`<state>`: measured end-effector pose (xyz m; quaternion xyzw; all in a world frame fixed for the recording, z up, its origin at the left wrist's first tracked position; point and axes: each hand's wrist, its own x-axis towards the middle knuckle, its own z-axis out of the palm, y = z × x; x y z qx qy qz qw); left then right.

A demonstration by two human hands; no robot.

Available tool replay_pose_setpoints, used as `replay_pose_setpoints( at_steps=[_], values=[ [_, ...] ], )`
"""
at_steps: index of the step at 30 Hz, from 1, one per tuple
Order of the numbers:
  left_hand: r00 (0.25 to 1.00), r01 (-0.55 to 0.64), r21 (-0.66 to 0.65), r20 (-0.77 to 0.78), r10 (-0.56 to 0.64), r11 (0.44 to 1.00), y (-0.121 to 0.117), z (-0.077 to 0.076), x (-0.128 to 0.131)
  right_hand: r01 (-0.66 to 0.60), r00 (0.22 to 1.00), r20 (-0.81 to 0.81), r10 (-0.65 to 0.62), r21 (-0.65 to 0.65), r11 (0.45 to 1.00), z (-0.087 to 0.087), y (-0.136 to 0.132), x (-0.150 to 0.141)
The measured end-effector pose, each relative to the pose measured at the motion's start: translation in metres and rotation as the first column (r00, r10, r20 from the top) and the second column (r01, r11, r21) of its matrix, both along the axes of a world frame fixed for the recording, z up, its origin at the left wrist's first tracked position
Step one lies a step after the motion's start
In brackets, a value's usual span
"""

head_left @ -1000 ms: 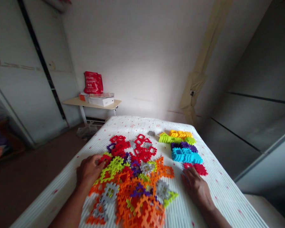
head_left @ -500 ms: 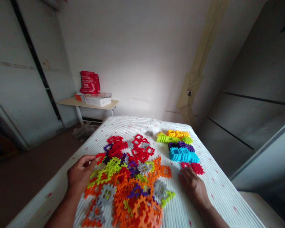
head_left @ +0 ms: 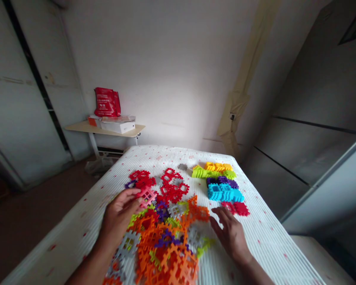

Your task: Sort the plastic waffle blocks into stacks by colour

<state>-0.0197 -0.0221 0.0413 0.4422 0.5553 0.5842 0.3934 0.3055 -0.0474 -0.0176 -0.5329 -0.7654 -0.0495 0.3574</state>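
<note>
- My left hand (head_left: 118,218) is closed on a red lattice tile (head_left: 146,196), gripping it at the fingertips above the far edge of the heap.
- My right hand (head_left: 231,236) is open and empty, its fingers spread, just beside the heap's right side.
- The heap of plastic lattice tiles (head_left: 161,233) lies between my hands on a white ribbed mattress (head_left: 262,237), with orange, grey, purple, green and red tiles overlapping.
- Beyond my right hand are sorted stacks: yellow tiles (head_left: 218,166), lime tiles (head_left: 209,173), purple tiles (head_left: 222,180), blue tiles (head_left: 224,192) and red tiles (head_left: 235,208).
- Past the mattress, against the wall, a small table (head_left: 86,126) holds a white box (head_left: 118,127) and a red bag (head_left: 106,102).
</note>
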Motion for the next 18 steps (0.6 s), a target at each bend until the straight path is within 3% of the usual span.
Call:
replay_pose_setpoints(
  at_steps=[5, 9, 14, 18],
  values=[
    [0.983, 0.185, -0.023, 0.028, -0.184, 0.983, -0.004, -0.002, 0.049, -0.157, 0.968, -0.207, 0.143, -0.053, 0.986, 0.023, -0.011, -0.048],
    [0.959, 0.276, -0.046, 0.072, -0.273, 0.960, -0.008, -0.004, 0.073, -0.216, 0.955, -0.223, 0.197, -0.068, 0.974, 0.031, -0.012, -0.076],
    [0.946, 0.321, -0.063, 0.081, -0.315, 0.945, -0.012, -0.013, 0.087, -0.207, 0.961, -0.206, 0.187, -0.082, 0.975, 0.029, -0.016, -0.086],
    [0.931, 0.363, -0.071, -0.001, -0.364, 0.929, -0.014, -0.016, 0.090, -0.190, 0.963, -0.205, 0.174, -0.063, 0.980, 0.030, -0.020, -0.076]
  ],
)
